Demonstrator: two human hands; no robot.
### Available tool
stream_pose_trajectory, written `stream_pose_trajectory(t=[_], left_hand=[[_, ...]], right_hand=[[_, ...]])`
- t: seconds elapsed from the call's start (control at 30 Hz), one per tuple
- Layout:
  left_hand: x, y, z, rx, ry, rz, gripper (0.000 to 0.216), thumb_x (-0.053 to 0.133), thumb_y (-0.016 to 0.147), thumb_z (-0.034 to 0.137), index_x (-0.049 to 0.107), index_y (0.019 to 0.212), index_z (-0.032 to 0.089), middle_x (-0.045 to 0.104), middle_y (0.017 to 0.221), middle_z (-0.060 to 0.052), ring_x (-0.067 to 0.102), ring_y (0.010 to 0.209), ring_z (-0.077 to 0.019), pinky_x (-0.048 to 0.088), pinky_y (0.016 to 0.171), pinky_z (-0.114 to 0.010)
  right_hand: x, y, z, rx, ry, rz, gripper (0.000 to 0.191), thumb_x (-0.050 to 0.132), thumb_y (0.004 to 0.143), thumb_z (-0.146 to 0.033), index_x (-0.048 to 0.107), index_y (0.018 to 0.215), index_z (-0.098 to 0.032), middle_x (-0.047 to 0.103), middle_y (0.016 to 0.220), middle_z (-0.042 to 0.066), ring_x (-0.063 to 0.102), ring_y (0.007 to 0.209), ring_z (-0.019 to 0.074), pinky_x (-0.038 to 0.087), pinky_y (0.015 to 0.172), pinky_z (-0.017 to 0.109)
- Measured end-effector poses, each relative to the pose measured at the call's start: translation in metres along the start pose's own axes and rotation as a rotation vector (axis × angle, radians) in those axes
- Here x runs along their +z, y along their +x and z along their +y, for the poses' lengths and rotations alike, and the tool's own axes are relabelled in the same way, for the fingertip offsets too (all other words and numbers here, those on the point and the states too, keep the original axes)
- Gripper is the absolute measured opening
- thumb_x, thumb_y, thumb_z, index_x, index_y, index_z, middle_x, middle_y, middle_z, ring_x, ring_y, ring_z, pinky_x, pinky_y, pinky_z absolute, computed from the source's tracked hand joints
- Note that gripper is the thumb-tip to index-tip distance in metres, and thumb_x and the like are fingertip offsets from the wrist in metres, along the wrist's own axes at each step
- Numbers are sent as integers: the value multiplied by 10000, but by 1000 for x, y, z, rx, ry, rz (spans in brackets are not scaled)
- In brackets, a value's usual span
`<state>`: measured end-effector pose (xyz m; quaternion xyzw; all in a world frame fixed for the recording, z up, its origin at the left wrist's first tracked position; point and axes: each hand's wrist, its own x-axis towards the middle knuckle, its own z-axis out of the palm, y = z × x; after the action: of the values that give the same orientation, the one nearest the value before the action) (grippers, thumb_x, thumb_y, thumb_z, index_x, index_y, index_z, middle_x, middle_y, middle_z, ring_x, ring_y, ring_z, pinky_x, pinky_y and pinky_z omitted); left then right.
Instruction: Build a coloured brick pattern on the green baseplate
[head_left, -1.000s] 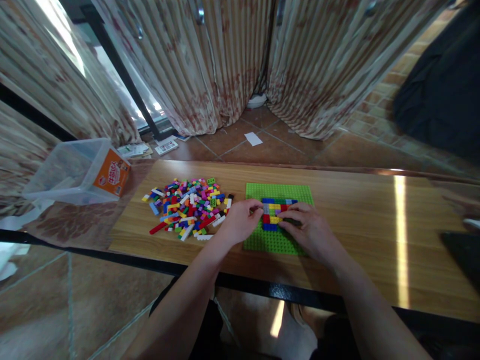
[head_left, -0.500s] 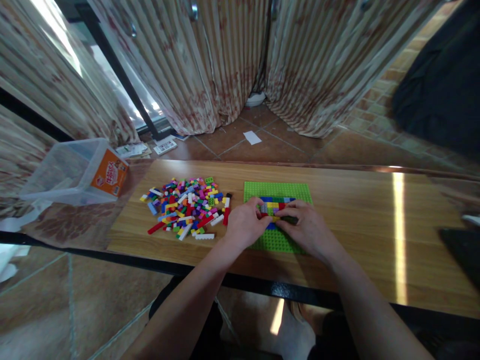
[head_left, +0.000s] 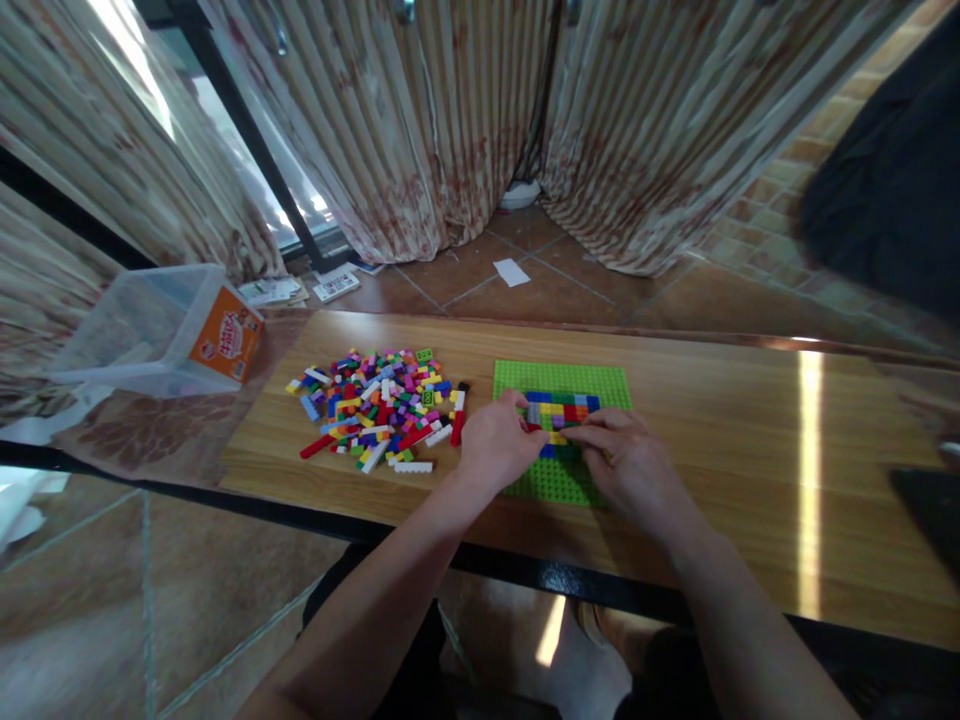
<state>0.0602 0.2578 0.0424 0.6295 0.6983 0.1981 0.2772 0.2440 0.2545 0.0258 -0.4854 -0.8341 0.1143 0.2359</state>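
Note:
A green studded baseplate (head_left: 555, 487) lies on the table in front of me. A low block of coloured toy bricks (head_left: 556, 410), with blue, yellow, red and grey among them, is set on its middle. My left hand (head_left: 491, 440) is closed at the left side of this block, with thumb and forefinger around a red brick (head_left: 533, 427). From the right, my right hand (head_left: 634, 455) rests over the block with its fingers close together. Its fingertips are beside a yellow brick (head_left: 557, 438); whatever lies under them is hidden.
Left of the baseplate, a heap of loose bricks (head_left: 382, 405) spreads over the wooden table (head_left: 720, 430). A clear plastic box (head_left: 150, 335) with an orange label stands beyond the table's left end. A dark flat object (head_left: 926, 515) lies at the right edge.
My right hand has shifted slightly right, its fingers straighter, and more of the bricks shows. The left hand stays at the block's left side. The whole view has shifted slightly.

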Motion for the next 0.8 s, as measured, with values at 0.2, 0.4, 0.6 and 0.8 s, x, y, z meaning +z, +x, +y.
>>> stream_pose_trajectory(t=[0.2,0.4,0.6,0.8], left_hand=[[-2,3,3,-29,41,-23,369,751,739,363,616,1043,201,733,878,-53,684,832,-236,468,680,-305],[2,7,2,-66,60,-38,414,764,732,412,595,1056,216,725,945,-62,682,870,-236,477,712,-313],[3,9,-1,-63,57,-42,429,773,720,428,588,1042,213,722,926,-58,681,843,-227,471,699,-306],[-6,12,-3,-16,-12,-95,410,805,663,399,615,969,204,717,798,-29,668,745,-224,461,656,-304]], right_hand=[[-5,-5,-19,-10,-302,-94,373,470,886,-80,759,1064,-234,677,986,84,544,915,227,431,790,342],[-4,-13,-46,40,-527,-161,376,477,878,-85,704,1165,-173,662,1024,117,542,922,257,401,761,372],[0,-15,-51,42,-534,-120,375,446,883,-77,694,1158,-142,659,1025,131,544,919,264,409,767,383],[8,-13,-29,64,-323,-13,405,433,841,-46,739,1059,-197,678,1008,107,562,912,251,434,779,379]])
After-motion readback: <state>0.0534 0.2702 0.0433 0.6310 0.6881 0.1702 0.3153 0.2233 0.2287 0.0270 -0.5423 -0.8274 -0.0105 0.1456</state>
